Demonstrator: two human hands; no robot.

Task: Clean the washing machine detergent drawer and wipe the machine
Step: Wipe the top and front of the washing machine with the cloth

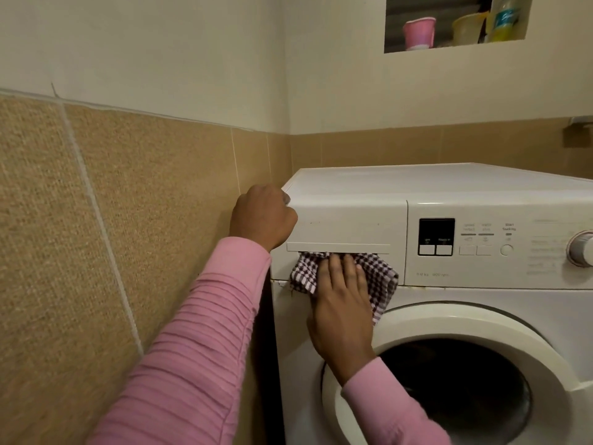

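A white front-loading washing machine fills the right half of the view. Its detergent drawer sits closed at the upper left of the front panel. My right hand presses a checked purple-and-white cloth flat against the panel, just under the drawer's handle recess, with the fingers straight. My left hand is curled around the machine's top left corner, fingers hidden behind the edge. Both arms wear pink sleeves.
A tan tiled wall stands close on the left of the machine. The round door with dark glass is below my right hand. Display, buttons and a dial lie to the right. A wall niche above holds cups and a bottle.
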